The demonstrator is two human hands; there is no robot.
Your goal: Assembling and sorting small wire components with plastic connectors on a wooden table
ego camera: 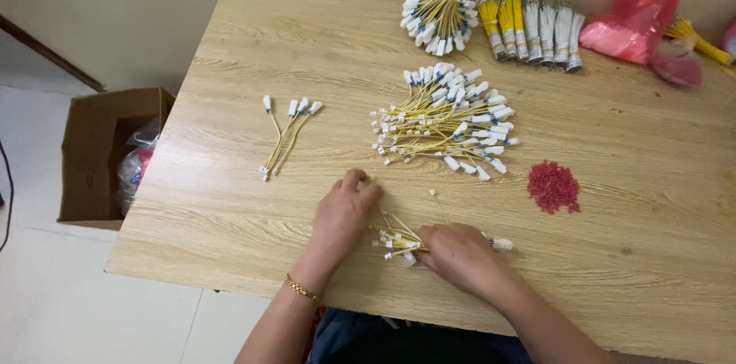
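- Landmark: wooden table (230, 203); all places are given against it.
- Off the table's left edge, on the floor: open cardboard box (96, 153) with bagged items inside; contents not clear.
- Left part of the table top: small set of yellow wire leads (285, 136) with white connectors, fanned out, lying apart from the rest.
- Near the front edge, left of centre: left hand (343, 218), palm down, fingers curled narrow with tips pressed on the table top; it holds nothing that shows. Gold bracelet (301, 289) on that wrist.
- Front edge, centre: small bundle of yellow wires (397, 240), touching the table, its white ends pointing left.
- Just right of that bundle: right hand (458, 255), fingers closed on the bundle's right end; one white connector pokes out past the hand.
- Table centre: large loose pile of wire leads (448, 125).
- Far edge, centre: tied bundles (441, 8), then a row of yellow and white banded bundles (533, 28).
- Right of centre: heap of small red pieces (553, 186).
- Far right corner: pink plastic bag (640, 15).
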